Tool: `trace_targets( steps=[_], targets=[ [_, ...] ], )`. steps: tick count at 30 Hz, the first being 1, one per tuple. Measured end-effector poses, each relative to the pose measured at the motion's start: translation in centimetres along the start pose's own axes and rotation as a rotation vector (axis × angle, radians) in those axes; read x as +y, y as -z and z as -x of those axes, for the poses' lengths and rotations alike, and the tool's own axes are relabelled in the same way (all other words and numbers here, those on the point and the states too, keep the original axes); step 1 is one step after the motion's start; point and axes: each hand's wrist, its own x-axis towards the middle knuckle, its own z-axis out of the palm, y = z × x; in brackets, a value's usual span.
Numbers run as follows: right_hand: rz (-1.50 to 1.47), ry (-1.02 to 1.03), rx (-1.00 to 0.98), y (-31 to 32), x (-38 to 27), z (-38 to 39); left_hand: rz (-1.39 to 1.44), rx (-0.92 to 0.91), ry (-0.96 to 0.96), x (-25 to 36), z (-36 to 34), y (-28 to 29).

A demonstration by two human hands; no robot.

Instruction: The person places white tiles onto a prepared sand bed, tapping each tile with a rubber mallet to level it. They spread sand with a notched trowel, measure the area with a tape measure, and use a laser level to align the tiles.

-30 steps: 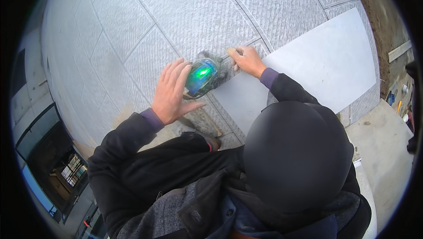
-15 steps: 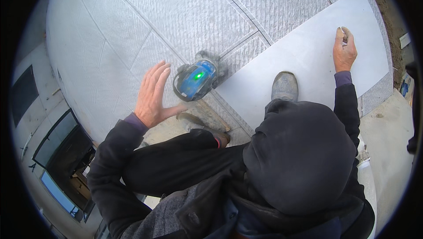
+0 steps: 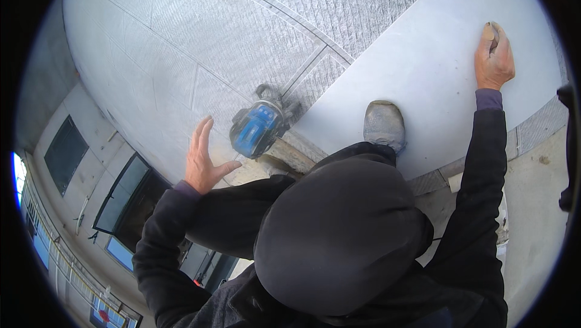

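My left hand (image 3: 204, 161) is raised at the left with its fingers spread and nothing in it. Just to its right, a blue and black hand-sized power tool (image 3: 256, 129) sits on the ribbed grey surface, apart from the fingers; its underside is hidden. My right hand (image 3: 495, 59) is over the far right part of a smooth pale slab (image 3: 436, 68). Its fingers are curled together, and whatever they pinch, if anything, is too small to make out. The fingertips look tan and dusty. My dusty shoe (image 3: 384, 124) rests on the slab's near part.
Grey ribbed ground (image 3: 242, 31), crossed by dark lines, spreads beyond the slab. A wooden strip (image 3: 295, 155) lies beside the tool. My black-clad knee (image 3: 339, 237) blocks the lower middle. At the left stands a wall with a dark window (image 3: 68, 154) and an open-hinged pane (image 3: 124, 192).
The view has shifted and turned, with my knee now nearer the middle. My right hand appears farther right, still curled; my left stays spread. The tool's green light no longer shows.
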Motion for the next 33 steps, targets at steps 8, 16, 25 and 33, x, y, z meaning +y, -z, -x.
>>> trace_targets(
  steps=[8, 16, 25, 33],
  targets=[
    [-0.011, 0.013, 0.003, -0.1, 0.6, 0.2, 0.008, -0.065, 0.016, 0.2, -1.4, -0.1],
    [0.039, -0.076, -0.14, -0.8, 2.1, 0.5, -0.031, -0.067, 0.017, -1.2, -0.4, -1.4],
    [0.069, -0.145, -0.189, -1.4, 2.8, 0.4, 0.175, 0.003, 0.01, -2.3, 0.7, -3.6],
    [0.089, -0.112, -0.164, -1.9, 3.4, 0.5, 0.254, 0.028, 0.036, -1.7, 0.5, -4.0]
  ],
)
